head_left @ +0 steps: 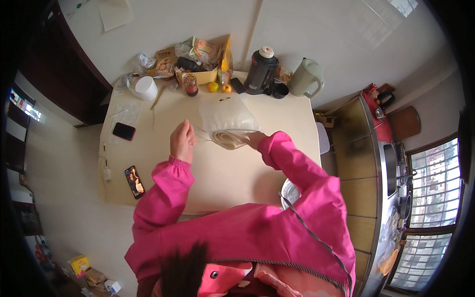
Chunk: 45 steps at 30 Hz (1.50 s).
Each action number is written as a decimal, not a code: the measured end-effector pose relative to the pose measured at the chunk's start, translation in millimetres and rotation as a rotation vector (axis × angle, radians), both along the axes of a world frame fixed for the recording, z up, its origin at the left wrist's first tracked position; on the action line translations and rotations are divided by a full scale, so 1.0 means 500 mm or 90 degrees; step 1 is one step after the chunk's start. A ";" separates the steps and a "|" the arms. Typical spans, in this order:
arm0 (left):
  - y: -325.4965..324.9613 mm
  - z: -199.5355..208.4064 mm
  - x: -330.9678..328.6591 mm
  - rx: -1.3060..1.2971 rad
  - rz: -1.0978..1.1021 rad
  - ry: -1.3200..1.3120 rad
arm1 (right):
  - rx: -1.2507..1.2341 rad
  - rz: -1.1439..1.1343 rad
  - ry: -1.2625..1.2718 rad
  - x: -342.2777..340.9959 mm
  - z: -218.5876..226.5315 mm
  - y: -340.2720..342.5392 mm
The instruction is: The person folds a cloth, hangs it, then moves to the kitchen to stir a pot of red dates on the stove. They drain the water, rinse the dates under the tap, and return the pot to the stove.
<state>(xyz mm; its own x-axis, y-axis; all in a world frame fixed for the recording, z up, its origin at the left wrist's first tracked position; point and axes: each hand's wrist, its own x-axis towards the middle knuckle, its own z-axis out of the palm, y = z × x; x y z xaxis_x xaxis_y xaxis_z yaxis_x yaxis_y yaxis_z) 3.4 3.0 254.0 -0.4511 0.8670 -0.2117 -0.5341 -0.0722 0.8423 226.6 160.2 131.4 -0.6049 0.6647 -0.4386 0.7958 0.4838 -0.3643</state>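
A whitish, see-through drawstring bag lies on the cream table, its gathered mouth toward me. At that mouth sits a coiled roll of cream cloth, its spiral end facing me. My left hand is raised just left of the roll, fingers pinched on thin strings that run to the bag's mouth. At the right side of the mouth, my right hand grips the bag's edge against the roll; its fingertips are partly hidden. A small dark oval object shows at the bag's far end.
Along the wall stand a paper roll, a jar, a filled yellow box, two fruits, a black thermos and a pale jug. Two phones lie at left. A bowl sits by my right elbow.
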 end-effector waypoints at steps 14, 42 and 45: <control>0.122 0.135 -0.154 0.056 -0.094 0.039 | 0.886 0.591 -0.209 0.057 0.307 0.142; 0.006 0.495 0.109 0.185 -0.466 0.236 | 0.299 0.081 0.551 -0.064 0.814 -0.208; -0.014 0.506 0.091 0.186 -0.482 0.377 | 0.046 -0.074 0.459 -0.061 0.814 -0.207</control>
